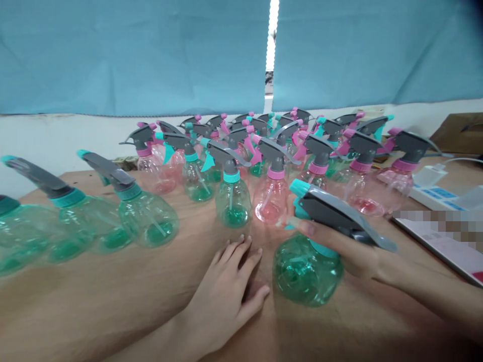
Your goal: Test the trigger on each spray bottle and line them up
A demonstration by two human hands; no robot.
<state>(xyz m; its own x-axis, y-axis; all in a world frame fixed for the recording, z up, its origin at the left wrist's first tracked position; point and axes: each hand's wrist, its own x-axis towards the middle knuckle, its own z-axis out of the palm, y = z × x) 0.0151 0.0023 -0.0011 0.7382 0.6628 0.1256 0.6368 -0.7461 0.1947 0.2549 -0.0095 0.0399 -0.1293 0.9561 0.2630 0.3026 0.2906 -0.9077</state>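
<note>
My right hand [339, 241] is closed around the neck and trigger of a green spray bottle [307, 274] with a grey head and turquoise nozzle. The bottle is tilted, its base turned toward me; whether it touches the table I cannot tell. My left hand [230, 286] lies palm down on the wooden table [158, 311], fingers spread, just left of that bottle. Beyond the hands stand a green spray bottle [233, 201] with a turquoise collar and a pink spray bottle [269, 198] with a pink collar.
Several green spray bottles [149, 216] stand at the left. Pink and green spray bottles [149, 166] crowd the back. At the right lie a white power strip [439, 193] and a flat, partly blurred device [449, 241]. A brown box [458, 133] sits behind; a blue curtain [132, 55] hangs there.
</note>
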